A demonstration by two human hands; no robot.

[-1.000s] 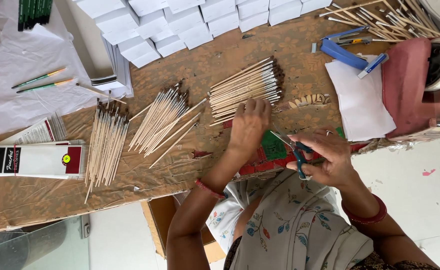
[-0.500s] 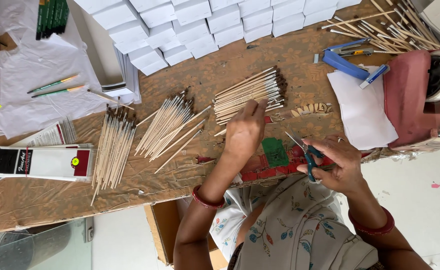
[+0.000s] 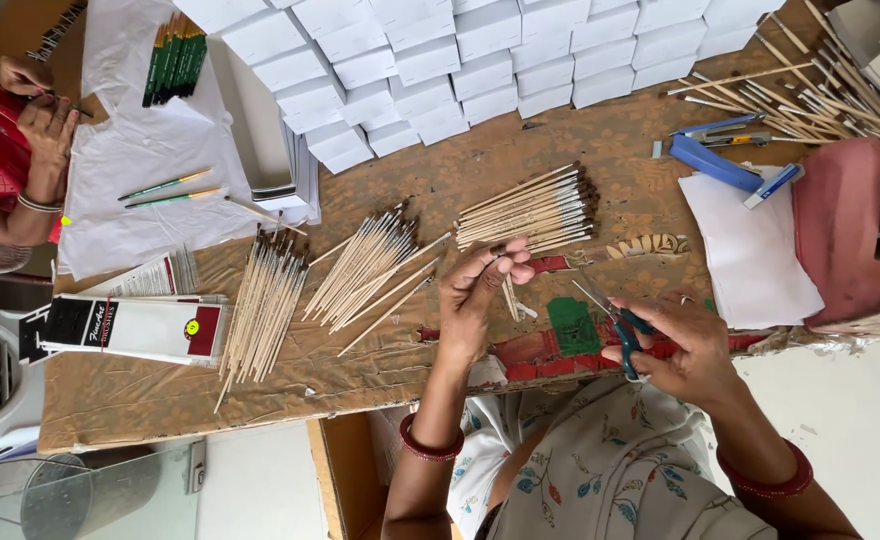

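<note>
Pale, matt wooden brush handles (image 3: 535, 210) lie on a rough brown tabletop (image 3: 440, 180). Small scissors (image 3: 615, 320) show shiny metal blades and blue plastic grips. Smooth white card boxes (image 3: 490, 50) sit beside matt white paper (image 3: 740, 250).

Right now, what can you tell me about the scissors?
The scissors are small, with dark blue handles and thin silvery metal blades. The right hand holds them by the handles, with fingers through or around the loops. The blades look slightly parted and point up and left, toward the left hand, just above the brown table near a green patch. Only the right hand touches them.
</note>
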